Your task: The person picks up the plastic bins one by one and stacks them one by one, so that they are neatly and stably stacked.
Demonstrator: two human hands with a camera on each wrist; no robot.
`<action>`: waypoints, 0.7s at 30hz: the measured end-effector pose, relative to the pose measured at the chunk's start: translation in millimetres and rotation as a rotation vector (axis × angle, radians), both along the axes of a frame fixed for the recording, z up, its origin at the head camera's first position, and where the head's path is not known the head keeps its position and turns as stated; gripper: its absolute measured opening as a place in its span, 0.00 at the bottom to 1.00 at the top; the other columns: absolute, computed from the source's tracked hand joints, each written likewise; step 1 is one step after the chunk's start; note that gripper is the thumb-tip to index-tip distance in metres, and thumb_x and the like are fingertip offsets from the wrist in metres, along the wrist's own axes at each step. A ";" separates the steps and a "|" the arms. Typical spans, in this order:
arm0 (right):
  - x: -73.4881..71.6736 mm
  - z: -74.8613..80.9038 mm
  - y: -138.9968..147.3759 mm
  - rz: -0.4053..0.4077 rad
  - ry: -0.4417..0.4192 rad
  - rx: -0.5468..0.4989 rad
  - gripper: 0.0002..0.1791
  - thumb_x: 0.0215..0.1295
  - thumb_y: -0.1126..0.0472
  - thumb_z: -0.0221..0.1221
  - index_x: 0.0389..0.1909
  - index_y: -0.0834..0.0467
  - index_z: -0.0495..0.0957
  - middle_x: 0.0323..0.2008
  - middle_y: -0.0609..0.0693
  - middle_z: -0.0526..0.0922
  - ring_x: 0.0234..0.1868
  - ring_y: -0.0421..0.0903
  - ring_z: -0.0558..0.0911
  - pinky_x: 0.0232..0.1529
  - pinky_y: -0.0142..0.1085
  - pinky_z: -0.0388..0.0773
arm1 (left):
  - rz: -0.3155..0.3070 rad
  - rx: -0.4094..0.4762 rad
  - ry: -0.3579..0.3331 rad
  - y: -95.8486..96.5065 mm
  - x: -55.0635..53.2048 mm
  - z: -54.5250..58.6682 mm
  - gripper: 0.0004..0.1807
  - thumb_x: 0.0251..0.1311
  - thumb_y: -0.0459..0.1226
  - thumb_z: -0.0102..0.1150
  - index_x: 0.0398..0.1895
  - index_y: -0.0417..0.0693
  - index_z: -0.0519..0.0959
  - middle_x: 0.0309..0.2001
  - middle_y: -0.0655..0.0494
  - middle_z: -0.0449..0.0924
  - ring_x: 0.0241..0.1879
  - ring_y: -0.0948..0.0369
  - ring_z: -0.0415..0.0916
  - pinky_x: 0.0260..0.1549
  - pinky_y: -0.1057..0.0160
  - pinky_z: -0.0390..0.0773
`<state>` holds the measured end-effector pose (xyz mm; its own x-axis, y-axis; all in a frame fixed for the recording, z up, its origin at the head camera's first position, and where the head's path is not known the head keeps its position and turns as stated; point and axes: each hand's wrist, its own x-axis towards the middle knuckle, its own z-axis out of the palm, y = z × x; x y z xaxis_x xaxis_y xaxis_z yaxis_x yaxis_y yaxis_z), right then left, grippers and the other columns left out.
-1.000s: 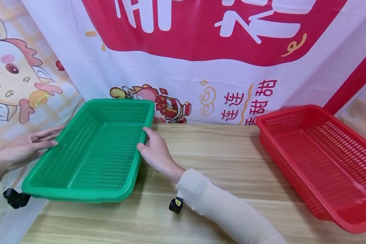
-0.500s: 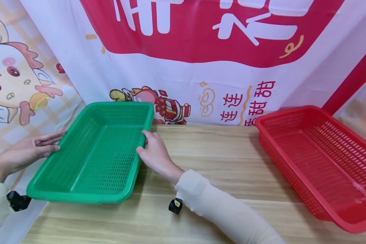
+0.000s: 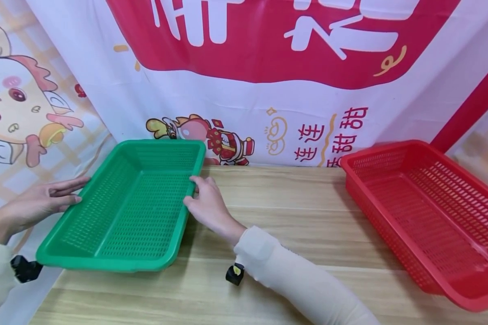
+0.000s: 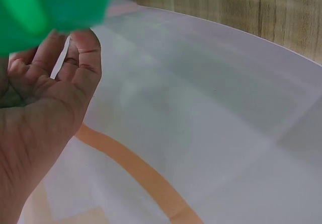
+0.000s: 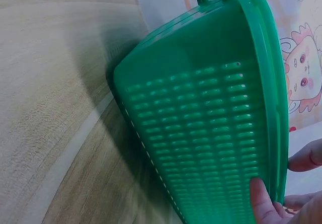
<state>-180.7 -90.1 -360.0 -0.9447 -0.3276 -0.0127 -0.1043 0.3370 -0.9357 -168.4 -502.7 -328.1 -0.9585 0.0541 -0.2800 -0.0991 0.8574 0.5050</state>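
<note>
A green plastic basket (image 3: 142, 212) with slotted walls and floor stands on the left of the wooden table, nothing inside it. At its left long rim is my left hand (image 3: 40, 203), thumb at the edge and fingers along the outside; the left wrist view has those fingers (image 4: 88, 53) bent up to the green rim, their tips partly hidden. My right hand (image 3: 209, 203) pinches the right long rim between thumb and finger. In the right wrist view, the basket's lower edge lies close to the tabletop, with fingers (image 5: 261, 201) on both sides of the rim.
A red plastic basket (image 3: 427, 225) stands on the right of the wooden table (image 3: 288, 216), also with nothing in it. Printed cloth (image 3: 236, 99) hangs behind and to the left. The table's left edge runs below the green basket.
The green basket has come down slightly, with its near left corner shifting a little right. Both hands have stayed at its rims. The red basket has not moved.
</note>
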 end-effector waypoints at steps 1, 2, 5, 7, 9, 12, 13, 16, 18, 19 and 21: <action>-0.2 -0.5 0.1 -0.001 0.001 0.001 0.31 0.74 0.63 0.59 0.77 0.57 0.68 0.50 0.50 0.73 0.46 0.43 0.74 0.45 0.32 0.79 | 0.001 0.005 -0.004 -0.2 0.0 -0.3 0.42 0.79 0.52 0.53 0.85 0.50 0.46 0.79 0.24 0.49 0.43 0.92 0.66 0.37 0.77 0.76; -0.5 -0.9 0.2 -0.004 0.003 0.002 0.31 0.73 0.63 0.59 0.76 0.56 0.69 0.51 0.50 0.73 0.47 0.44 0.74 0.46 0.32 0.79 | 0.002 0.008 -0.007 -0.6 0.0 -0.6 0.42 0.79 0.52 0.53 0.85 0.51 0.46 0.80 0.25 0.48 0.43 0.92 0.65 0.38 0.76 0.76; -1.8 -2.3 0.7 -0.010 0.011 -0.005 0.31 0.72 0.63 0.60 0.75 0.55 0.71 0.52 0.52 0.75 0.47 0.45 0.75 0.46 0.34 0.79 | 0.008 0.024 -0.017 -1.9 0.3 -1.9 0.43 0.78 0.53 0.53 0.86 0.52 0.45 0.81 0.26 0.45 0.46 0.90 0.66 0.53 0.55 0.86; -2.7 -3.1 1.2 -0.014 0.018 -0.006 0.30 0.71 0.63 0.61 0.74 0.54 0.72 0.52 0.52 0.76 0.46 0.45 0.76 0.47 0.35 0.78 | 0.016 0.046 -0.027 -2.9 0.2 -3.4 0.43 0.79 0.54 0.52 0.86 0.52 0.44 0.81 0.27 0.44 0.47 0.90 0.66 0.58 0.40 0.83; -3.3 -3.7 1.3 -0.015 0.016 -0.017 0.30 0.70 0.63 0.61 0.74 0.53 0.72 0.52 0.53 0.77 0.43 0.43 0.76 0.45 0.34 0.78 | 0.028 0.080 -0.040 -3.9 0.5 -4.9 0.43 0.79 0.53 0.51 0.86 0.52 0.43 0.81 0.27 0.43 0.47 0.89 0.67 0.59 0.37 0.81; -3.5 -4.5 0.7 -0.009 -0.019 -0.073 0.30 0.71 0.64 0.61 0.74 0.54 0.71 0.51 0.54 0.77 0.34 0.41 0.79 0.40 0.34 0.83 | 0.049 0.143 -0.061 -5.5 0.5 -7.7 0.42 0.80 0.51 0.51 0.86 0.55 0.42 0.82 0.29 0.43 0.46 0.88 0.72 0.50 0.61 0.86; -3.7 -4.8 0.4 -0.007 -0.034 -0.098 0.30 0.71 0.65 0.61 0.74 0.54 0.71 0.51 0.55 0.77 0.31 0.41 0.79 0.37 0.34 0.84 | 0.058 0.169 -0.065 -6.1 0.6 -8.5 0.42 0.80 0.50 0.51 0.87 0.56 0.42 0.83 0.38 0.50 0.46 0.85 0.75 0.44 0.67 0.85; -3.7 -5.0 -0.8 -0.002 -0.086 -0.176 0.30 0.72 0.68 0.61 0.74 0.55 0.70 0.50 0.56 0.75 0.24 0.43 0.81 0.30 0.36 0.87 | 0.082 0.273 -0.080 -7.2 0.6 -10.4 0.41 0.80 0.46 0.52 0.87 0.61 0.43 0.72 0.73 0.70 0.45 0.77 0.82 0.41 0.67 0.87; -3.4 -4.4 -1.4 0.000 -0.108 -0.203 0.31 0.72 0.69 0.61 0.74 0.56 0.69 0.50 0.56 0.74 0.25 0.48 0.83 0.28 0.36 0.87 | 0.097 0.332 -0.088 -7.6 0.7 -11.1 0.40 0.80 0.44 0.52 0.86 0.63 0.44 0.57 0.92 0.71 0.45 0.72 0.85 0.41 0.63 0.89; -3.2 -3.9 -1.6 -0.001 -0.117 -0.211 0.31 0.72 0.69 0.61 0.74 0.55 0.69 0.50 0.56 0.74 0.27 0.51 0.84 0.27 0.35 0.87 | 0.103 0.356 -0.090 -7.8 0.8 -11.3 0.40 0.80 0.42 0.52 0.86 0.63 0.44 0.51 0.97 0.69 0.44 0.71 0.85 0.41 0.61 0.90; -2.7 -3.0 -2.0 -0.002 -0.134 -0.225 0.31 0.72 0.69 0.61 0.75 0.55 0.68 0.51 0.56 0.73 0.30 0.57 0.86 0.27 0.36 0.88 | 0.108 0.387 -0.098 -7.7 1.0 -11.6 0.40 0.81 0.41 0.51 0.86 0.64 0.44 0.49 0.97 0.72 0.44 0.69 0.87 0.40 0.59 0.90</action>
